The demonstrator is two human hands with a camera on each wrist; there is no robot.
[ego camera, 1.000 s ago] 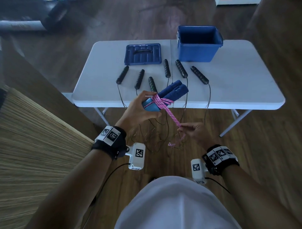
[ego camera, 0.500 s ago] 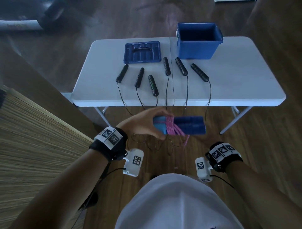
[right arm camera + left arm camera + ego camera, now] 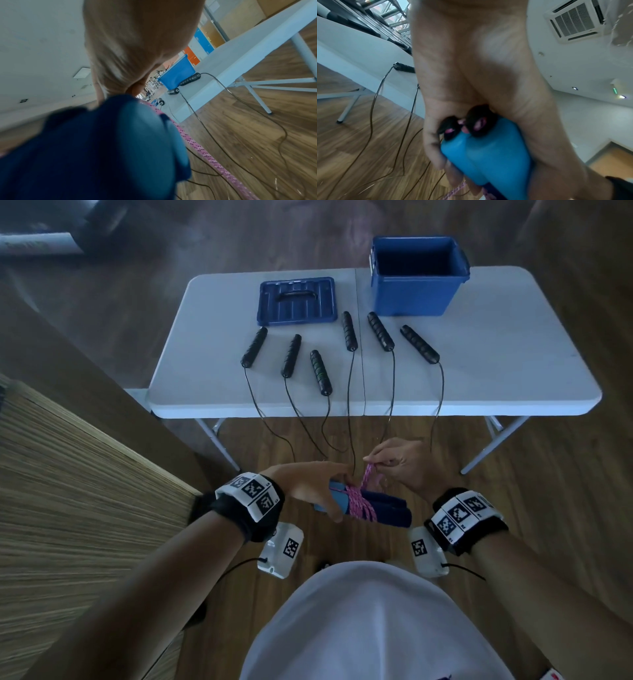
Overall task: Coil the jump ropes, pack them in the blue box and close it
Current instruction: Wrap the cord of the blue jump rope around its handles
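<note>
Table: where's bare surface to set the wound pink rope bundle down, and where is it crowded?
Bare: the table's right end, right of the blue box and the rightmost black handle; also the left strip, left of the lid and the leftmost handle. Crowded: the middle, where six black handles fan out, cords trailing over the front edge.

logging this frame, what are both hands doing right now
Left hand: grips the blue handles with pink rope wound round them.
Right hand: pinches the pink rope above the handles.
</note>
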